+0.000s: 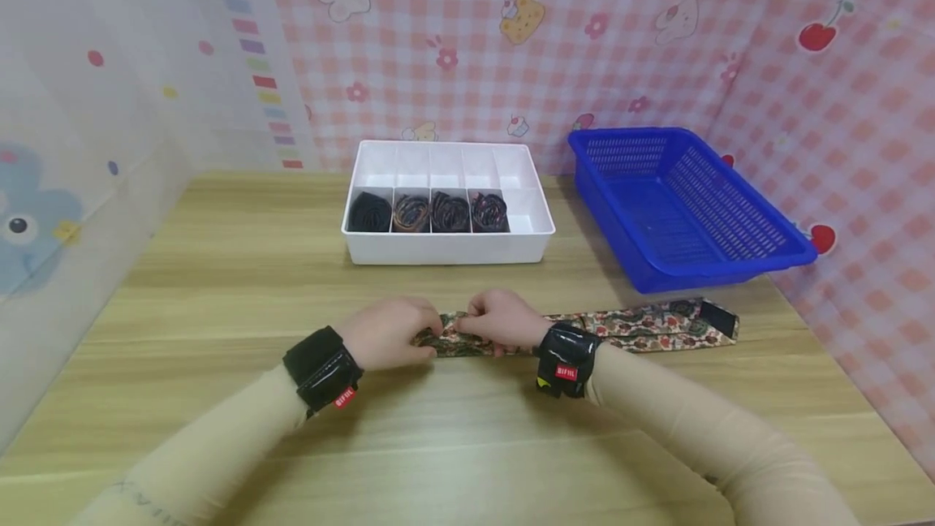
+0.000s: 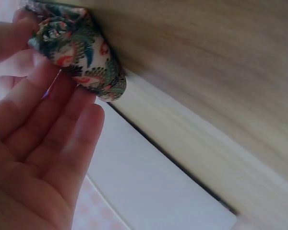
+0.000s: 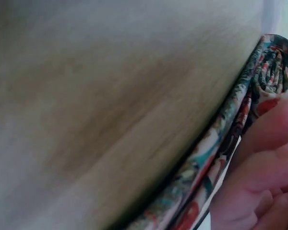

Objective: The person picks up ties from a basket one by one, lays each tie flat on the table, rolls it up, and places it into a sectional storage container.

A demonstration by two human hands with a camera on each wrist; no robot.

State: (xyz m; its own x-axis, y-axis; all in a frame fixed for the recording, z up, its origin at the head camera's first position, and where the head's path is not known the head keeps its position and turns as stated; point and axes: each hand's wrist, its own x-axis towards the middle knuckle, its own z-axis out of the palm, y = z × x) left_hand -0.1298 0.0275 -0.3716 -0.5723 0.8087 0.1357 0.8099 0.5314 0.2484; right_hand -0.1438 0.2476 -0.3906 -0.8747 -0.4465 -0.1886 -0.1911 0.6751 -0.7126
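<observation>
A patterned necktie (image 1: 650, 323) in green, red and cream lies lengthwise across the table, its wide end with a dark patch at the right. The other end is wound into a roll (image 2: 81, 55), seen in the left wrist view. My left hand (image 1: 390, 333) holds this roll from the left, fingers bent against its side. From the right, my right hand (image 1: 504, 319) pinches the tie beside the roll with curled fingers. In the right wrist view, the coiled layers (image 3: 273, 69) show above the right fingers, and the flat strip runs away along the table.
Behind the hands stands a white divided box (image 1: 449, 248) with several dark rolled neckties (image 1: 371, 213) in its front row. A blue plastic basket (image 1: 643, 254) is at the back right. Patterned cloth walls (image 1: 467, 96) border the wooden table (image 1: 438, 461).
</observation>
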